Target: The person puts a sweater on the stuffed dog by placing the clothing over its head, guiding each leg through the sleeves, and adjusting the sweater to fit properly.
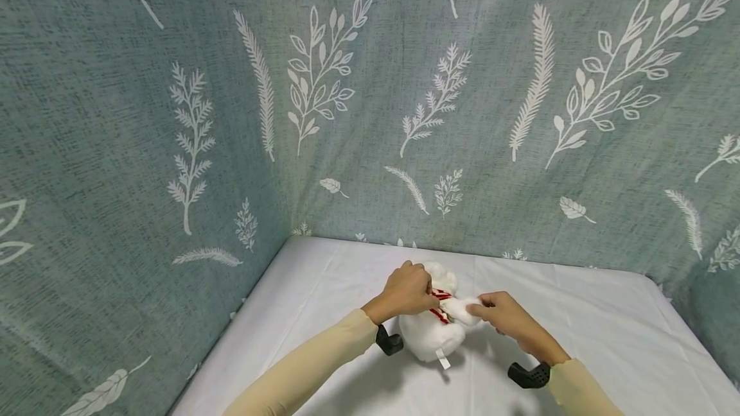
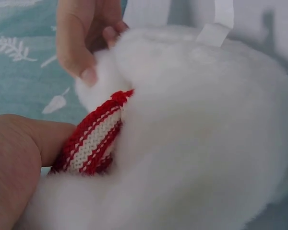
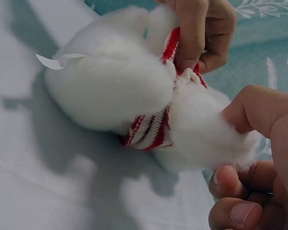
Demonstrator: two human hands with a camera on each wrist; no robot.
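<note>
We find the left hand (image 1: 406,290) reaching in over the white plush toy (image 1: 426,336), knuckles uppermost, with thumb and fingers narrowed in a pinch on the red-and-white knitted piece (image 2: 94,140). The right hand (image 1: 507,318) comes in from the opposite side, its thumb and curled fingers gripping a fluffy limb of the toy. Both forearms, in pale yellow sleeves (image 1: 324,359), angle forward and inward, and we note a black wrist device (image 1: 528,375) below each hand.

The toy is located between the two hands, at the near part of the white-covered surface (image 1: 324,287), a white tag (image 1: 442,359) projecting from its near end. We cannot tell whether its underside touches the cloth.

The left hand covers part of the toy in the head view, and we cannot make out a face. In the left wrist view, the left hand is cut off at the frame's edge and its fingertips are hidden behind the knit; in the right wrist view, its upper part is cut off.

The knitted piece wraps around the toy's middle, with white plush protruding from it. Beyond stands a blue-green leaf-patterned curtain (image 1: 370,140).
</note>
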